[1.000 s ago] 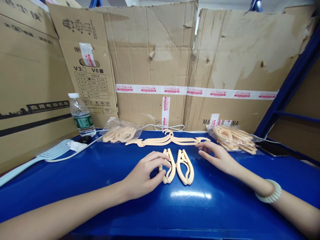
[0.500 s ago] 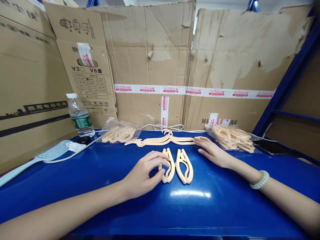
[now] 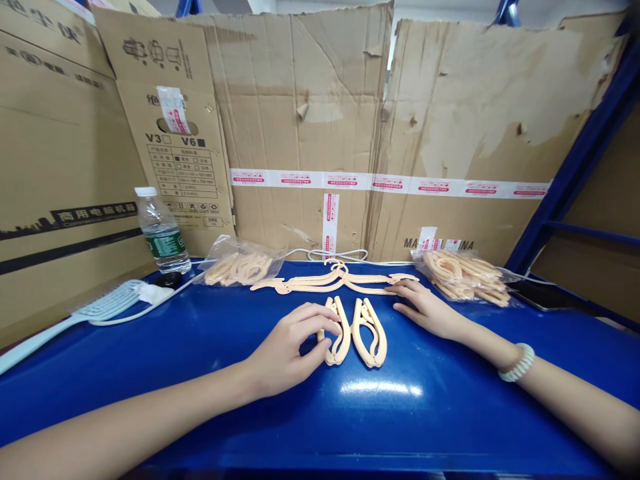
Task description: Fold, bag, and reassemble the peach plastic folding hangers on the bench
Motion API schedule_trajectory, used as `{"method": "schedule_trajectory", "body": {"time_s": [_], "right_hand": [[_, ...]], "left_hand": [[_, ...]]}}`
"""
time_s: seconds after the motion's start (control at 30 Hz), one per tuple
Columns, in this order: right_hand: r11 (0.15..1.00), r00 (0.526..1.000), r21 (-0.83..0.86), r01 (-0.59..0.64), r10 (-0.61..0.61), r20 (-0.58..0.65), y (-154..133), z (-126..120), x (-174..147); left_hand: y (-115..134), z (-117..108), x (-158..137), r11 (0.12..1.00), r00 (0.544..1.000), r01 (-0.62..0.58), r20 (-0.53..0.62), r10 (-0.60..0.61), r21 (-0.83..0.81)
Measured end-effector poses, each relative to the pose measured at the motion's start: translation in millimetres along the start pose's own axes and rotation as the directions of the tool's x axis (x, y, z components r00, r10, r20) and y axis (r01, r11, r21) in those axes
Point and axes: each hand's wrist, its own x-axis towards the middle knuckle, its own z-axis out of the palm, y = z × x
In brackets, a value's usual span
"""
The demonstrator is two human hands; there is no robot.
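Observation:
A peach folding hanger (image 3: 341, 337), folded up, lies flat on the blue table. My left hand (image 3: 293, 347) rests at its left side, fingers curved and apart, with the fingertips over its edge. A second folded hanger (image 3: 370, 333) lies just to the right, untouched. Behind them several unfolded hangers (image 3: 315, 283) are spread out in a stack, hooks toward the back. My right hand (image 3: 427, 310) reaches to their right end. Its fingers are stretched out, the tips touching the end of the nearest hanger's arm.
Plastic bags of hangers lie at the back left (image 3: 243, 267) and back right (image 3: 460, 273). A water bottle (image 3: 165, 243), a light blue hairbrush (image 3: 105, 303) and a white cable (image 3: 135, 317) are on the left. A dark phone (image 3: 537, 295) lies far right. Cardboard (image 3: 300, 133) walls the back.
My right hand has shifted slightly toward me and left. The right arm of the nearest unfolded hanger has swung toward me, away from the one behind. My left hand stays in place.

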Motion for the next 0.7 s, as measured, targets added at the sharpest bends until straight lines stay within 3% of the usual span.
{"method": "schedule_trajectory", "body": {"time_s": [0.4, 0.7], "right_hand": [[0.996, 0.999, 0.075, -0.040, 0.043, -0.034, -9.5, -2.4, 3.8], [0.982, 0.980, 0.129, -0.134, 0.151, -0.131, -10.0, -1.6, 2.1]], "left_hand": [[-0.7, 0.1, 1.6, 1.000, 1.000, -0.007, -0.022, 0.007, -0.013], [0.5, -2.9, 1.9, 0.999, 0.998, 0.009, -0.064, -0.012, -0.052]]}}
